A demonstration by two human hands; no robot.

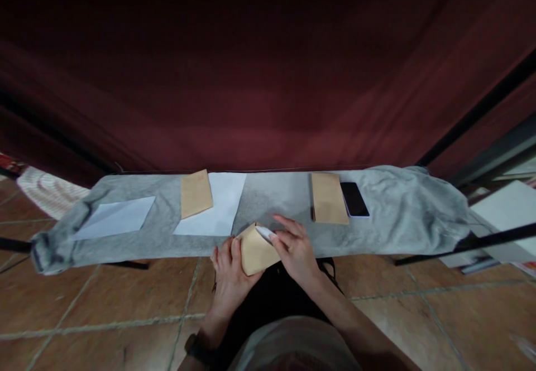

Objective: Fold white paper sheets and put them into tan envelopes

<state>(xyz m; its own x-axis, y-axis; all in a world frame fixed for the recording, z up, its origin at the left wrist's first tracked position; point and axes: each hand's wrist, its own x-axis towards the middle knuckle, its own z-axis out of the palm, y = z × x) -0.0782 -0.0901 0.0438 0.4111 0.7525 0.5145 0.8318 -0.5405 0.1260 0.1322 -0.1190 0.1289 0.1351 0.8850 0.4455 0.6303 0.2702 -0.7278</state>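
My left hand (231, 270) is closed round the left side of a brown paper envelope (258, 253), held tilted over the front edge of the bench. At the envelope's upper right opening, my right hand (295, 248) pinches a folded white paper (264, 234) between thumb and fingers. Part of that paper lies within the envelope's mouth; how far in it reaches is hidden. Just behind my left hand a white sheet (221, 209) lies flat, with another brown envelope (196, 193) on its left part.
A grey cloth (276, 192) covers the narrow bench. Brown envelopes (329, 198) lie right of centre, beside a dark-screened phone (355, 199). Another white sheet (115, 216) rests at the left. Behind hangs a dark red curtain (268, 109); black metal bars (481, 109) flank both sides.
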